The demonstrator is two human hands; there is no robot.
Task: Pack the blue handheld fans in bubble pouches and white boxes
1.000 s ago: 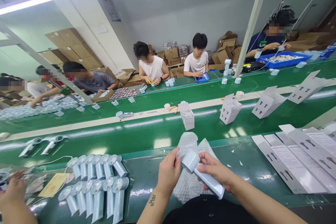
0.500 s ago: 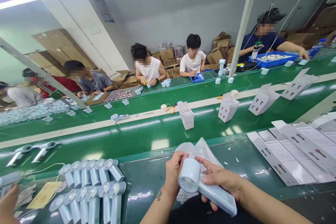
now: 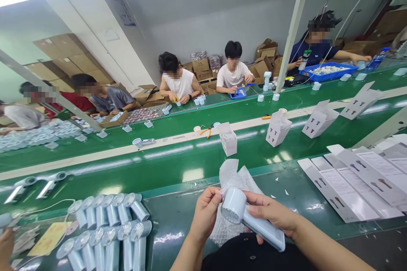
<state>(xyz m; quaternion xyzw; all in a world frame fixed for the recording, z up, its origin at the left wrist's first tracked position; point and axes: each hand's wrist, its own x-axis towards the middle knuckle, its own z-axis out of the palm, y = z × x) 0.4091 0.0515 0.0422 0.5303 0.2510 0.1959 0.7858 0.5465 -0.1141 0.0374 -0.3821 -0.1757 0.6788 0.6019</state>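
Note:
My right hand (image 3: 270, 214) is wrapped round the handle of a light-blue handheld fan (image 3: 233, 205), its round head tilted down to the left. My left hand (image 3: 206, 209) is beside that head, thumb and fingertips pinching the edge of a clear bubble wrap bag (image 3: 229, 173). The bag's upper part stands up behind the fan's head, and more of it lies on the bench underneath. Left of my hands, two rows of similar light-blue fans (image 3: 110, 239) lie on the dark green bench (image 3: 171, 220).
Past the bench runs a green conveyor belt (image 3: 165, 165) carrying open white boxes (image 3: 228, 142). Flattened printed cartons (image 3: 346, 194) are stacked at right. Another person's hand (image 3: 6, 241) shows at the left edge. Orange-handled pliers (image 3: 208, 130) lie on the middle strip; co-workers sit opposite.
My left hand has moved down and left of the fan's head, drawing the bag's edge up behind it. My right hand still holds the handle. The other person's hand at left has partly left view.

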